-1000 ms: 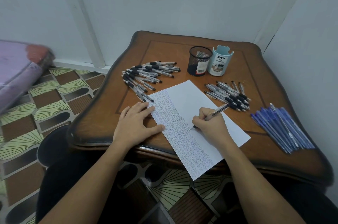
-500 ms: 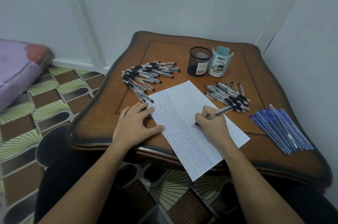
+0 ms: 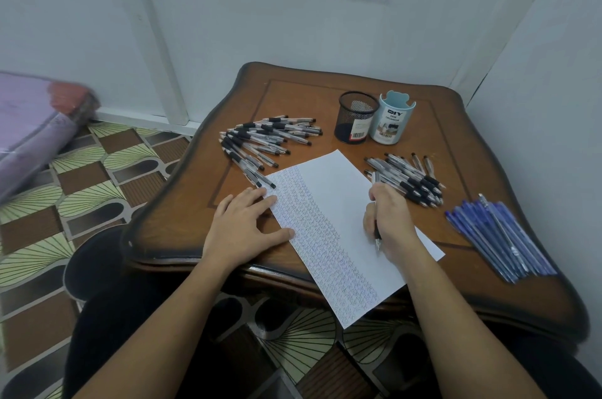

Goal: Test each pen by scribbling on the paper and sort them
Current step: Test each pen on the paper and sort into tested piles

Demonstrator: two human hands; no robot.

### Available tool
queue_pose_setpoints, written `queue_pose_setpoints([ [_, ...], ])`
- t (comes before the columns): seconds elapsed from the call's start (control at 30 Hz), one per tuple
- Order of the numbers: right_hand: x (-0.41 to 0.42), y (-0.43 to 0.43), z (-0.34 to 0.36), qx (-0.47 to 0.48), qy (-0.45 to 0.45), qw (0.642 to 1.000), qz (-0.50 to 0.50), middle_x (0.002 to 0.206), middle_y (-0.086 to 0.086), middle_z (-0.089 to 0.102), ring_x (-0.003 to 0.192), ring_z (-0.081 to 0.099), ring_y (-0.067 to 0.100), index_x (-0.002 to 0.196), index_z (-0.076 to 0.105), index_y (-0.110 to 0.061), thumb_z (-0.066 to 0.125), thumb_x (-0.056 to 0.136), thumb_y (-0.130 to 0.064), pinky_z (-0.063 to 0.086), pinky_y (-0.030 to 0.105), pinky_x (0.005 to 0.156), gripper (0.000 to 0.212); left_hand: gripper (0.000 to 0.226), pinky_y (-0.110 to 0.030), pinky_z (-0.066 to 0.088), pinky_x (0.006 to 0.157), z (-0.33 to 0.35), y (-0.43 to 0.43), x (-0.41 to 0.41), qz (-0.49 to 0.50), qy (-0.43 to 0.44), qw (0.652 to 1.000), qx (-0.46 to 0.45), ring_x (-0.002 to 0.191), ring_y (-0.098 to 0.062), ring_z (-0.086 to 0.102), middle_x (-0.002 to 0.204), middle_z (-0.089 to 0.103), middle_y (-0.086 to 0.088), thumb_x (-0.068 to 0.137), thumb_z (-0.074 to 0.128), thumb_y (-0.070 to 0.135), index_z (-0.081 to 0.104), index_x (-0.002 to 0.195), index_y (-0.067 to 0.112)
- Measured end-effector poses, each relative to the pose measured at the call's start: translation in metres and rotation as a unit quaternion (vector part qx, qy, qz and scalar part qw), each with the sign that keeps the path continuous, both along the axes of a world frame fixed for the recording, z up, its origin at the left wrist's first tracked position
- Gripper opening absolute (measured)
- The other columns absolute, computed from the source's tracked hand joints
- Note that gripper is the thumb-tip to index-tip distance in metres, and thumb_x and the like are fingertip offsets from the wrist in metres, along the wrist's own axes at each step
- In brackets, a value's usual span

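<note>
So the right hand (image 3: 389,219) has its fingers curled round a clear pen with a black grip (image 3: 377,233). The pen's back end sticks out toward the far side and its tip points back toward the person, low over the right half of the paper (image 3: 332,177). Honestly can't tell if the tip is actually touching the sheet. The left hand (image 3: 242,229) lies flat with the fingers straight and spread, holding nothing, with the fingertips and thumb resting on the paper's left edge. The sheet sits at an angle on the wooden table (image 3: 293,98), its near corner hanging off the near edge, and the left strip is packed with rows of small blue scribbles. At the far left there's a fanned pile of black-grip pens (image 3: 267,141), the nearest ones just beside the left fingertips. Another pile of the same kind of pens (image 3: 407,180) sits right of the paper, just beyond the right hand. A bunch of blue pens (image 3: 498,235) lies further right, near the table's right edge. At the far side a black mesh cup (image 3: 355,118) and a pale blue organizer (image 3: 392,121) stand upright, side by side. Off to the left there's a patterned floor (image 3: 81,186) and a purple bundle (image 3: 29,128).
</note>
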State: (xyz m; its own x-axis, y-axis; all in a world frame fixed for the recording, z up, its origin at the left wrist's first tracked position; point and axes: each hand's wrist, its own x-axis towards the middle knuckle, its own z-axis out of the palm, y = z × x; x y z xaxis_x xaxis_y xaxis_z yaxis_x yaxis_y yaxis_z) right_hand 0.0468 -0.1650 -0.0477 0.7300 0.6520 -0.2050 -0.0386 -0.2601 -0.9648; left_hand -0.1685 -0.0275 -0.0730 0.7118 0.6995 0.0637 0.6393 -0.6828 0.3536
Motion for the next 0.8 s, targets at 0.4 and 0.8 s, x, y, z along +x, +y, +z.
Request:
queue_pose_setpoints([
  [0.4,0.031,0.012,0.027,-0.038,0.135,0.990,0.010,0.078,0.007,0.049,0.054,0.039,0.015,0.103,0.063,0.004,0.045,0.097,-0.002,0.035,0.027,0.050,0.020,0.103,-0.033,-0.001,0.118,0.003,-0.001,0.000,0.001,0.004,1.000,-0.006,0.146,-0.005,0.014,0.156,0.028,0.016,0.059,0.021,0.096,0.040,0.144,0.040],
  [0.8,0.115,0.020,0.030,-0.346,-0.463,0.814,0.054,0.103,0.008,0.068,0.091,0.060,0.025,0.110,0.073,-0.014,0.058,0.097,-0.020,0.052,0.035,0.079,0.020,0.110,-0.031,-0.003,0.117,0.006,-0.003,0.000,0.011,-0.004,1.000,-0.012,0.145,-0.002,0.012,0.156,0.026,0.019,0.053,0.017,0.100,0.041,0.143,0.042],
])
